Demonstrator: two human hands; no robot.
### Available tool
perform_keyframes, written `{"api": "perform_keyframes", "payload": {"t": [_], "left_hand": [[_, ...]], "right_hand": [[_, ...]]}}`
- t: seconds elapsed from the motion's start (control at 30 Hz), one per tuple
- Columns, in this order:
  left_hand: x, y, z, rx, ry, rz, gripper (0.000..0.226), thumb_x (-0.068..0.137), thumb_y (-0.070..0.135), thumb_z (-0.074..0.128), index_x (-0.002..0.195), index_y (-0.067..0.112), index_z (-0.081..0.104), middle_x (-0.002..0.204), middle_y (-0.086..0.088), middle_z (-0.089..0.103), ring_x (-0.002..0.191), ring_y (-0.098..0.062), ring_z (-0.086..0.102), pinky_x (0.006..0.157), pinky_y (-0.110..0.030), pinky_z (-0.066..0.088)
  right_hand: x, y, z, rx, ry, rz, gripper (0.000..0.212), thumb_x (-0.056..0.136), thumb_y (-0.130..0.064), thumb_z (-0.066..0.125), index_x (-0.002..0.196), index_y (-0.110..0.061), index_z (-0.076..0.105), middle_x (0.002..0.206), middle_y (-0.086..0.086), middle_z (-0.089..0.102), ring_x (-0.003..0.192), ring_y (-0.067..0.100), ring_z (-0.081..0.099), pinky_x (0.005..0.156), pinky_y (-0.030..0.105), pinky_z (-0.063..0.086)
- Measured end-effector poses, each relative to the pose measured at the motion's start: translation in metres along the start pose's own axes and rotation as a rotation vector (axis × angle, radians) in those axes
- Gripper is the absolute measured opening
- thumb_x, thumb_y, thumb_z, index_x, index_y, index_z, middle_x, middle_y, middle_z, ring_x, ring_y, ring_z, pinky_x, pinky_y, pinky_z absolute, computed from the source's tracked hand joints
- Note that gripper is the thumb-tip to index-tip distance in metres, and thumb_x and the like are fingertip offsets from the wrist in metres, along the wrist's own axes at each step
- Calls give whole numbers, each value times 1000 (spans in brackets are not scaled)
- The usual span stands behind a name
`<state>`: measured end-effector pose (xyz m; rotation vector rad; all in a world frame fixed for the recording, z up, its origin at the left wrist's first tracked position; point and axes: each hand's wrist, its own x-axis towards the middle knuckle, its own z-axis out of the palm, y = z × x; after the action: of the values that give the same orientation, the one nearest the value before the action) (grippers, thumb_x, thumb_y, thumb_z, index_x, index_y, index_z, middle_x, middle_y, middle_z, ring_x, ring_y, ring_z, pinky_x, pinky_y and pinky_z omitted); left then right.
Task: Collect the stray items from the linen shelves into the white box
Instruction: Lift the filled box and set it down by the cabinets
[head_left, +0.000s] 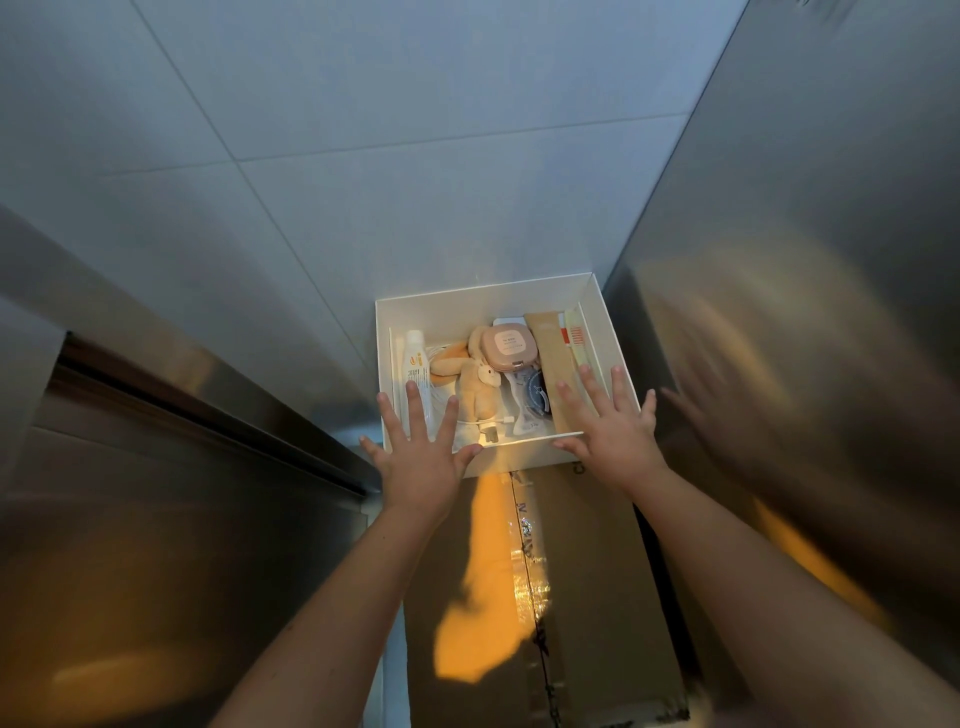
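Note:
The white box sits on a taped cardboard carton, against the tiled wall. Inside lie a white tube, a beige plush toy, a pink compact case, a long tan packet, a comb in a wrapper, a dark round item and a white cable with a plug. My left hand hovers over the box's near left corner, fingers spread, holding nothing. My right hand is spread over the near right edge, also with nothing in it.
The cardboard carton under the box runs toward me. A steel surface with a dark gap stands on the left. A shiny steel panel rises close on the right and mirrors my right hand. Pale wall tiles are behind.

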<state>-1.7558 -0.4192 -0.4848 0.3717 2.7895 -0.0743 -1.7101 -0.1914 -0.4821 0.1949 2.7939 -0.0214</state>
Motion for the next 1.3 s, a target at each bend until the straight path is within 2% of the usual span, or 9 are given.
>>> {"api": "perform_keyframes", "payload": {"t": [0.3,0.73,0.87,1.07,1.3], "left_hand": [[0,-1,1,-7,-1,9,68,86,65,9,144,37,-14,152,-9,-27,134,-42,-27,103,-70,8],[12,1,-3,0,1,9,68,82,66,2,142,39,-18,152,-9,-28,134,-43,-27,102,-71,7],[12,1,-5,12,-2,12,67,87,66,9,139,39,-23,150,-10,-30,134,-42,-28,101,-72,6],[4,4,-14,37,34,13,68,90,63,12,142,34,-21,151,-15,-27,135,-42,-24,106,-64,-1],[-17,3,-36,-4,46,81,62,96,53,15,146,27,-13,154,-10,-19,140,-33,-18,110,-57,-1]], "right_hand": [[1,-1,2,0,9,-1,76,86,-66,24,144,-37,-14,156,-1,-15,140,31,-20,106,65,-4],[14,4,-1,-9,13,2,75,87,-66,25,144,-37,-15,156,-1,-15,139,31,-21,104,66,-9],[12,2,-5,-37,2,-7,76,88,-65,26,145,-35,-13,156,0,-16,139,33,-22,101,66,-13],[2,-5,-10,-65,6,14,73,91,-61,25,146,-29,-11,155,4,-16,140,31,-20,104,62,-12],[-18,-15,-25,13,26,26,65,94,-57,19,147,-28,-6,156,3,-13,141,27,-16,107,59,-8]]}}
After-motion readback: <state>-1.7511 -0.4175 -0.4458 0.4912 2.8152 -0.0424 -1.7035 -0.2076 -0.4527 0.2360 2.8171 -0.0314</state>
